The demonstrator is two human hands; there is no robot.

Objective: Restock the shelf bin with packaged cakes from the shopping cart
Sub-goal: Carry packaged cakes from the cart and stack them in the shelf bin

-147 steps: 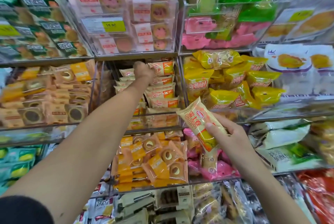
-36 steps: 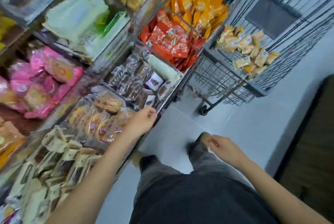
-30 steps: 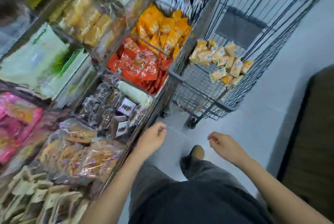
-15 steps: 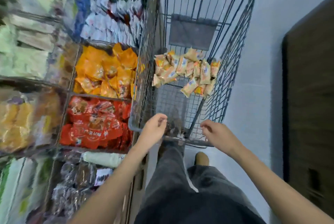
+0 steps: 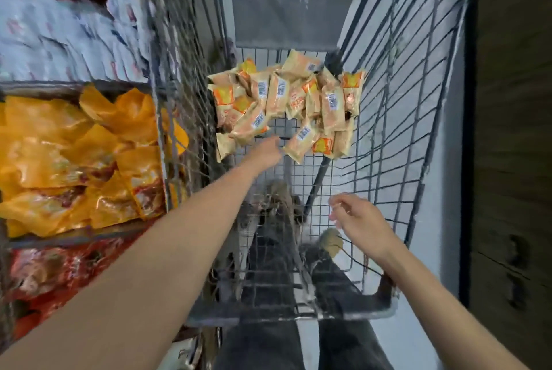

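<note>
A grey wire shopping cart stands straight ahead of me. At its far end lies a heap of several packaged cakes in pale yellow and orange wrappers. My left hand reaches deep into the cart, its fingertips at the near edge of the heap; whether it has hold of a pack cannot be made out. My right hand hovers above the near end of the cart, fingers loosely curled, holding nothing. The shelf bin for these cakes is out of view.
Shelf bins run along the left: yellow-orange packs, red packs below, white packs above. A dark wooden panel stands on the right. My dark trousers show beneath the cart's near rim.
I have turned from the shelf to the cart. My left hand went from the cart's near rim into the basket up to the cakes. The right hand rose slightly above the rim.
</note>
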